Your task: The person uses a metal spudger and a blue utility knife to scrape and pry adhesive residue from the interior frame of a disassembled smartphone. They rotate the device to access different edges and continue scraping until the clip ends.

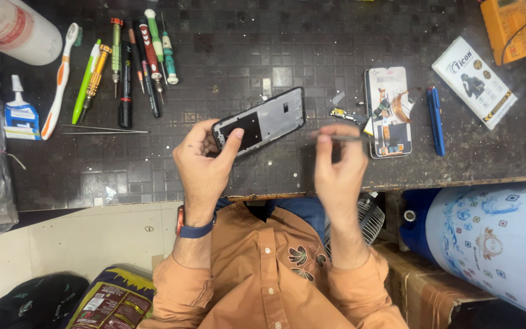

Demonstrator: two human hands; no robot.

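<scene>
yellow multimeter point(506, 27) cut off at top edge, white tube point(13, 27) cropped

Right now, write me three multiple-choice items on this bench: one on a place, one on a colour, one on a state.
1. Where does the toothbrush lie?
A. Left of the screwdrivers
B. Beside the blue pen
C. On the floor

2. What colour is the shirt?
A. Green
B. Orange
C. White

3. What does the left hand hold?
A. Nothing
B. A bottle
C. The phone frame

Answers: 1 A, it lies at the tool row's left end. 2 B, sleeves and front are orange. 3 C, its thumb presses the frame, while the right hand pinches tweezers.
</scene>
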